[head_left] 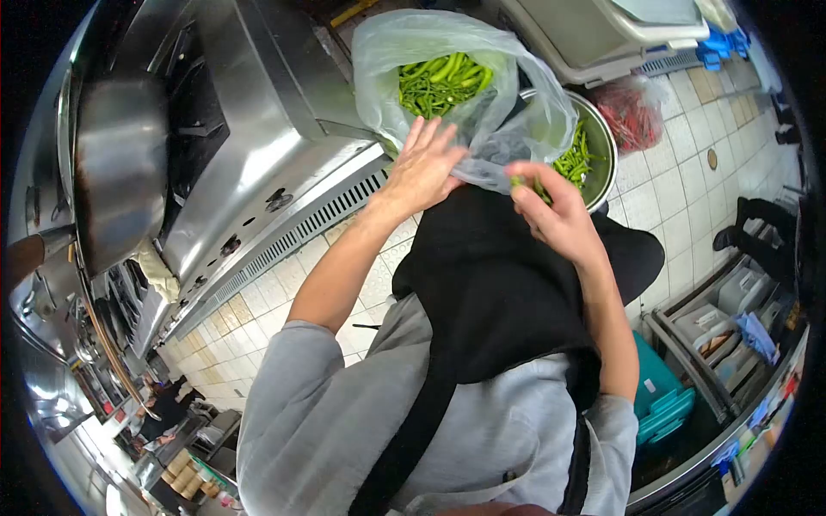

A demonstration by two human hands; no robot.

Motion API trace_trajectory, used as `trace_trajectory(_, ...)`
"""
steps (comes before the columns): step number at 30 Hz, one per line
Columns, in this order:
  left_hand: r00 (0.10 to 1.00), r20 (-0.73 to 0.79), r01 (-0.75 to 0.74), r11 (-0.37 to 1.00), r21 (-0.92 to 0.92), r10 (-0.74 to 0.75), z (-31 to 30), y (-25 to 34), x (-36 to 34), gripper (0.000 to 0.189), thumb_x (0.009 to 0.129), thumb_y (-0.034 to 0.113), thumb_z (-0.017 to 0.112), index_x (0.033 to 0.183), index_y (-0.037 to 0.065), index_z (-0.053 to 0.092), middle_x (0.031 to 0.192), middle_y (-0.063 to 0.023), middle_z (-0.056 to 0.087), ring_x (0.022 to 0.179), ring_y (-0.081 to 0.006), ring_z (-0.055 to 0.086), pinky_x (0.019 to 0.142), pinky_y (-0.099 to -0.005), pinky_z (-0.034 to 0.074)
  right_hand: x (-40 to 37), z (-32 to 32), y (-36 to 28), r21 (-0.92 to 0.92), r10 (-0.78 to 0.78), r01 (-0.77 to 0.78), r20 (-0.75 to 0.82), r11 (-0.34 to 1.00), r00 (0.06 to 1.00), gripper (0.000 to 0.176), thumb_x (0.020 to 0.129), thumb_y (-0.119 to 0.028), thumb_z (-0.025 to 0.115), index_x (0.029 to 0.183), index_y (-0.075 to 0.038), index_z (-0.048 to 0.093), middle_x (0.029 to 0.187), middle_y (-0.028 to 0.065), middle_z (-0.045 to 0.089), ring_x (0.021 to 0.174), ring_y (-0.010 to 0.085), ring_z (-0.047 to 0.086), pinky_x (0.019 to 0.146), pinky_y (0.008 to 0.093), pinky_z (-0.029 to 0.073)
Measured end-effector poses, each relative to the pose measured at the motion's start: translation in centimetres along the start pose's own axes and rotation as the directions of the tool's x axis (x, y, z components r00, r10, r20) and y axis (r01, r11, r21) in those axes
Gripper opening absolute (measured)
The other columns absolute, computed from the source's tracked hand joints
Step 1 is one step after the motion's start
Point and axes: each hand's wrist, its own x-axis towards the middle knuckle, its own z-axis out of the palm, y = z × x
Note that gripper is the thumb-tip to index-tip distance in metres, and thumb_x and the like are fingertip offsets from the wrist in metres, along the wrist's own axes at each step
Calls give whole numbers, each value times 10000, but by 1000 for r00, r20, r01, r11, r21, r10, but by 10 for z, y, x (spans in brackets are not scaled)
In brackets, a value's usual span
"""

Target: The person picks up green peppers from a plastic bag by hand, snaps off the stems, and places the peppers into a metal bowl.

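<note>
Pressing plastic bag point(516, 120) with left hand point(426, 172), fingers spread flat; right hand point(559, 215) pinching few green pods point(518, 181) beside metal bowl point(607, 138). Risk: unsupported bag slumps, contents spill onto floor tiles point(671, 198).

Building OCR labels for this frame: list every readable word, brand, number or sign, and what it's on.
Nothing legible in this frame.
On the small coloured tags at lower right: marks too small and blurred to read.
On the grey plastic bins at right: no legible label.
On the clear plastic bag under the left hand: no print shows.
On the slim green pod pinched in the right hand: nothing.
</note>
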Motion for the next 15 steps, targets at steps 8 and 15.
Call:
trace_trajectory(8, 998, 59, 19, 971, -238, -5, -80, 37, -17, 233, 770, -23, 563, 994, 41, 564, 837, -151, 606, 850, -371, 615, 808, -468, 490, 139, 34, -13, -365, -231, 237, 59, 900, 971, 633, 904, -246, 691, 1436, -42, 414, 1217, 118, 554, 934, 193, 585, 723, 297, 502)
trace_trajectory(15, 982, 180, 101, 952, -290, -49, -87, 20, -15, 296, 780, 57, 644, 1071, 57, 590, 924, -160, 635, 961, -360, 619, 893, -471, 471, 154, 40, -29, -662, -346, 391, 206, 639, 915, 671, 876, -205, 667, 1451, -11, 381, 1537, 239, 310, 1398, 397, 347, 1097, 422, 362)
